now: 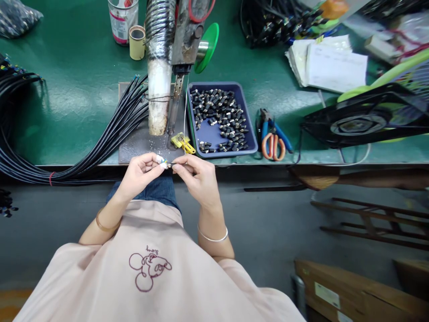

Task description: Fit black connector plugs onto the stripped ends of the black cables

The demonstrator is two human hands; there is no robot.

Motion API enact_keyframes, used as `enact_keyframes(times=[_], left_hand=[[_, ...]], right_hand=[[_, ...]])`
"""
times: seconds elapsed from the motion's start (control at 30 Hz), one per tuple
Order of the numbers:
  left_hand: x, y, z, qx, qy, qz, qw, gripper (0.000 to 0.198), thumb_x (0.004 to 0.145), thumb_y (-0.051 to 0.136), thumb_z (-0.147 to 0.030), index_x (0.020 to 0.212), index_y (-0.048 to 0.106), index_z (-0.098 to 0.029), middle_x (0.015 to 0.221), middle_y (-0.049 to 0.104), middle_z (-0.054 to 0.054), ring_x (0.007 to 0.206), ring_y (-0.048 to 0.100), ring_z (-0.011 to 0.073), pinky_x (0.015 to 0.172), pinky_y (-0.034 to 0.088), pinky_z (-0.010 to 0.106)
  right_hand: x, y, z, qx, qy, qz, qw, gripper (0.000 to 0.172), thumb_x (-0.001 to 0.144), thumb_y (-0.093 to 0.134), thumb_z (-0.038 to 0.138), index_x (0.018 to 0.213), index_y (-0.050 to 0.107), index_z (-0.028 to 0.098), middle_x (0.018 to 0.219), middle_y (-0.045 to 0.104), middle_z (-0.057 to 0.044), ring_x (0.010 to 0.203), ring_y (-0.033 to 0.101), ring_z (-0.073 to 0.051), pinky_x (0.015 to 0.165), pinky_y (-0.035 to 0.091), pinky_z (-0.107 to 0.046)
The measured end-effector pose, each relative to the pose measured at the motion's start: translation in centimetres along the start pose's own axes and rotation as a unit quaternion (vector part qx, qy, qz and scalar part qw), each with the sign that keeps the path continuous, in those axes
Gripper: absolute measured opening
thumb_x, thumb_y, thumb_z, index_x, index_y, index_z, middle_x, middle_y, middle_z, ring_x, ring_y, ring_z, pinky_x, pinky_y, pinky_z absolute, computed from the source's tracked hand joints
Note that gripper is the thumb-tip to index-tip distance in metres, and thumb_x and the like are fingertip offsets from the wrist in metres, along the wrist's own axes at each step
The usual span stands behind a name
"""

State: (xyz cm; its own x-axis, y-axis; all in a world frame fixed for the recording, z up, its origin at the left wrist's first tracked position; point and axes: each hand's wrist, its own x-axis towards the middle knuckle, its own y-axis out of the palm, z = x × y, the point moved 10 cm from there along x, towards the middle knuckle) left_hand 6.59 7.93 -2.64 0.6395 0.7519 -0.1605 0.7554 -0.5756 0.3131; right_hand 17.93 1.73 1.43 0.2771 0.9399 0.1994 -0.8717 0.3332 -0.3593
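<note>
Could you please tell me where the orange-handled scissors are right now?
In the head view, the orange-handled scissors lie on the green bench top, just right of the blue plastic tray of small black parts, against blue-handled pliers.

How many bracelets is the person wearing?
2. A gold bangle on the wrist of the left hand, a silver bangle on the wrist of the right hand; both pinch one small wired part. No others show.

Thin cable end (163,161), blue and yellow wires showing, level, pinched between left fingers (157,159) and right fingers (181,162)
</note>
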Motion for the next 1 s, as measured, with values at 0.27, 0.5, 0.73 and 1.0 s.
enact_keyframes(times=[0.27, 0.5, 0.73, 1.0], left_hand=[[-0.1, 0.1, -0.2, 0.012, 0.021, 0.003, 1.000, 0.029, 0.072, 0.081, -0.038, 0.073, 0.064, -0.015, 0.062, 0.055, -0.004, 0.055, 0.048, 0.0048, 0.058, 0.045, 0.016], [0.1, 0.1, -0.6, 0.045, 0.039, -0.022, 0.998, 0.025, 0.072, 0.080, -0.033, 0.072, 0.063, -0.015, 0.059, 0.054, -0.005, 0.053, 0.046, 0.0050, 0.055, 0.042, 0.017], [0.7, -0.8, -0.9, 0.023, 0.051, -0.071, 0.996, 0.027, 0.073, 0.079, -0.035, 0.069, 0.060, -0.016, 0.053, 0.042, -0.009, 0.047, 0.032, 0.0034, 0.048, 0.032, 0.018], [1.5, -0.7, -0.7, -0.002, 0.040, -0.062, 0.997, 0.029, 0.074, 0.078, -0.036, 0.068, 0.058, -0.016, 0.052, 0.038, -0.009, 0.046, 0.024, 0.0028, 0.044, 0.023, 0.018]], right_hand=[[0.0, -0.3, 0.5, -0.031, -0.038, -0.008, 0.999, 0.013, 0.090, 0.063, 0.022, 0.077, 0.066, 0.020, 0.070, 0.065, 0.002, 0.056, 0.053, -0.008, 0.052, 0.041, -0.021], [-0.2, -0.7, 1.1, -0.098, -0.071, -0.031, 0.992, 0.010, 0.090, 0.066, 0.026, 0.082, 0.068, 0.021, 0.067, 0.061, 0.004, 0.049, 0.041, -0.006, 0.050, 0.037, -0.022], [-1.3, -3.8, -0.1, 0.087, -0.031, -0.196, 0.976, 0.013, 0.094, 0.057, 0.032, 0.105, 0.056, 0.025, 0.057, 0.052, 0.010, 0.036, 0.043, -0.006, 0.037, 0.033, -0.019], [-1.1, -2.0, 0.5, -0.040, -0.064, -0.195, 0.978, 0.006, 0.089, 0.066, 0.022, 0.085, 0.062, 0.022, 0.088, 0.076, -0.002, 0.081, 0.076, -0.015, 0.071, 0.063, -0.027]])
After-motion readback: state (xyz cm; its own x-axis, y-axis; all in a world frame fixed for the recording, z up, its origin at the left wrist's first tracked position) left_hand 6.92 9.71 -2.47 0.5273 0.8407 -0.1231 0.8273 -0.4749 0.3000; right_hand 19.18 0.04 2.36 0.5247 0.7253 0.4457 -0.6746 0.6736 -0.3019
